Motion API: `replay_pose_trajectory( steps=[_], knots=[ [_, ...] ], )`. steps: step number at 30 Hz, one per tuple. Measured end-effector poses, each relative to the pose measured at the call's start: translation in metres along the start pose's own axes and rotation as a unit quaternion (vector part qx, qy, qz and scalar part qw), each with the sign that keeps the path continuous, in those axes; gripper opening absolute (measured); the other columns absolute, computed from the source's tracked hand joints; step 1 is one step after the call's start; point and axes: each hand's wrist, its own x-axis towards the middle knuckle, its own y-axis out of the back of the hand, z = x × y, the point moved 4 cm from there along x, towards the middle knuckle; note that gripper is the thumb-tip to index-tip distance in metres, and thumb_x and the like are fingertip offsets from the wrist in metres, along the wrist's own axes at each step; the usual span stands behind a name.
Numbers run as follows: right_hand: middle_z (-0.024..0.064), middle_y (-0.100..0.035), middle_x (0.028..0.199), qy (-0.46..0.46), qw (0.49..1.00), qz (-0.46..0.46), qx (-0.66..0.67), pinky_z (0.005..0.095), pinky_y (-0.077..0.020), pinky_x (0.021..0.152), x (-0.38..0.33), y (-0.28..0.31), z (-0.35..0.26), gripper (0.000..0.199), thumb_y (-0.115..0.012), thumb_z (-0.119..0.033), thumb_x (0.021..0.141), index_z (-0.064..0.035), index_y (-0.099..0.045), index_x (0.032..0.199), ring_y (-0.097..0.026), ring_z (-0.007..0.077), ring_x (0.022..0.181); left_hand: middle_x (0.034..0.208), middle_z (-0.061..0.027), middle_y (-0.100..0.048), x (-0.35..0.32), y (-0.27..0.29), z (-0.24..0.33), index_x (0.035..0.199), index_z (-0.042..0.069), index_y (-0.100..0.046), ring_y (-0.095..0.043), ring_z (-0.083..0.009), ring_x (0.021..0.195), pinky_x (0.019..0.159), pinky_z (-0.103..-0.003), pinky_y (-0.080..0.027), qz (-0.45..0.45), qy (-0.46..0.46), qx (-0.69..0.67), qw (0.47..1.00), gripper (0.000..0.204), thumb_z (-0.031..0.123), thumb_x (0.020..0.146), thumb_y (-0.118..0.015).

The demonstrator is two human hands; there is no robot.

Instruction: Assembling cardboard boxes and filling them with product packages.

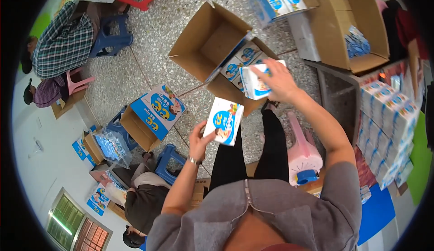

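My left hand [197, 139] grips the lower left edge of a white and blue printed pack [223, 120], held above my legs. My right hand [279, 80] reaches forward and holds a second white and blue pack [252, 84] right at the rim of an open cardboard box [199, 42] on the floor. That box has several similar packs [241, 57] standing in a row inside it along its right side. My black trouser legs show beneath both hands.
A pink stool [301, 148] with a blue tape roller [308, 177] stands at my right. Stacked packs [388, 124] and another open carton [350, 20] sit on a table to the right. Other people sit on low stools at left, with a smaller open box [152, 117] near them.
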Motion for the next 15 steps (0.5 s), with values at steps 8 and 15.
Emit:
replay_pose_trajectory(
  steps=[8, 15],
  knots=[
    [0.0158, -0.032, 0.143, 0.134, 0.949, -0.145, -0.246, 0.0553, -0.0335, 0.102, 0.156, -0.279, 0.115, 0.074, -0.054, -0.019, 0.087, -0.0378, -0.015, 0.148, -0.029, 0.0343, 0.134, 0.122, -0.0135, -0.057, 0.065, 0.008, -0.033, 0.134, -0.001, -0.044, -0.057, -0.0206, 0.110, 0.095, -0.034, -0.046, -0.041, -0.002, -0.031, 0.999, 0.065, 0.002, 0.077, -0.073],
    [0.0108, -0.029, 0.142, -0.017, 0.937, -0.145, -0.317, 0.0629, -0.0375, 0.094, 0.149, -0.322, 0.165, 0.069, -0.047, -0.017, 0.091, -0.0466, -0.016, 0.146, -0.030, 0.0340, 0.129, 0.128, -0.0157, -0.054, 0.117, -0.041, -0.050, 0.133, -0.002, -0.045, -0.055, -0.0223, 0.114, 0.097, -0.035, -0.044, -0.078, -0.014, -0.069, 0.994, 0.062, 0.000, 0.077, -0.069]
  ],
)
